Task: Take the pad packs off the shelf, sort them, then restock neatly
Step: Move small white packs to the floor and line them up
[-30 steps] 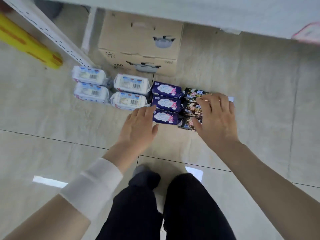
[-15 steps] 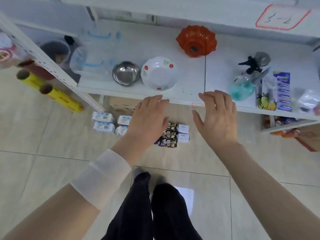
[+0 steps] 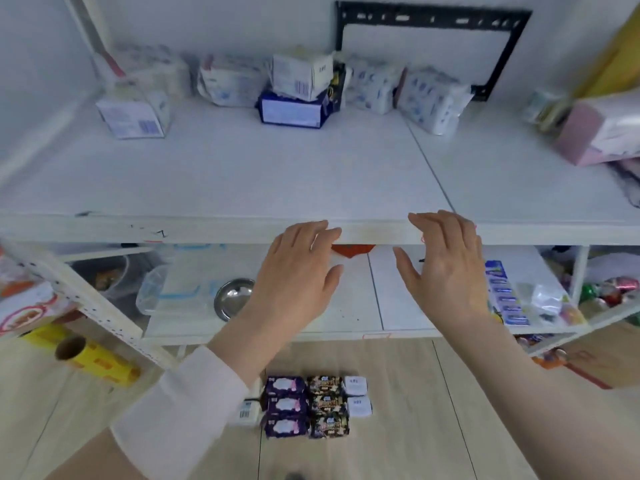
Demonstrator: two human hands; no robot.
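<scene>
Head view: left hand [image 3: 294, 271] and right hand [image 3: 446, 268] both open, empty, level with the shelf [image 3: 242, 174] front edge. Remaining pad packs [image 3: 298, 95] sit at the back, up and ahead; left hand slightly nearer. Sorted packs [image 3: 306, 407] lie on the floor below.

Sorted pad packs [image 3: 308, 407] in floor rows; others [image 3: 294, 88] jumbled on shelf [image 3: 242, 174].
</scene>
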